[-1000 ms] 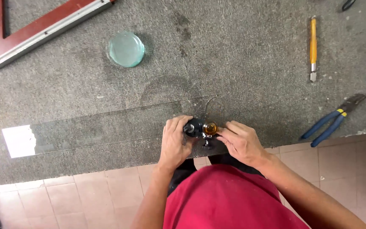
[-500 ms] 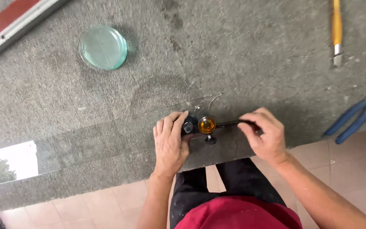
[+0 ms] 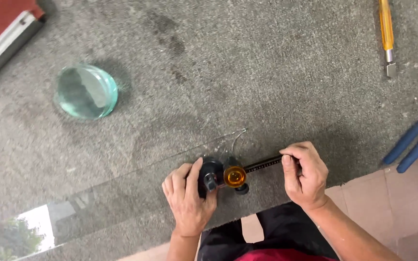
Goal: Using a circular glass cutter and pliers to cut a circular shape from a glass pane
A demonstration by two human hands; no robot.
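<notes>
The right hand [image 3: 306,176] has slid rightward along the black bar [image 3: 263,165], away from the amber knob [image 3: 234,176], and now pinches the bar's outer end. The left hand [image 3: 188,199] presses the circle cutter's black base [image 3: 211,175] onto the glass strip [image 3: 136,193] on the grey worktop [image 3: 247,72], so the radius looks under adjustment

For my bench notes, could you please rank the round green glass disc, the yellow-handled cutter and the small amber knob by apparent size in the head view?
1. Round green glass disc, covering the most area.
2. Yellow-handled cutter, long but thin, partly cut off at the frame's top.
3. Small amber knob, plainly smallest, between the two hands.
</notes>
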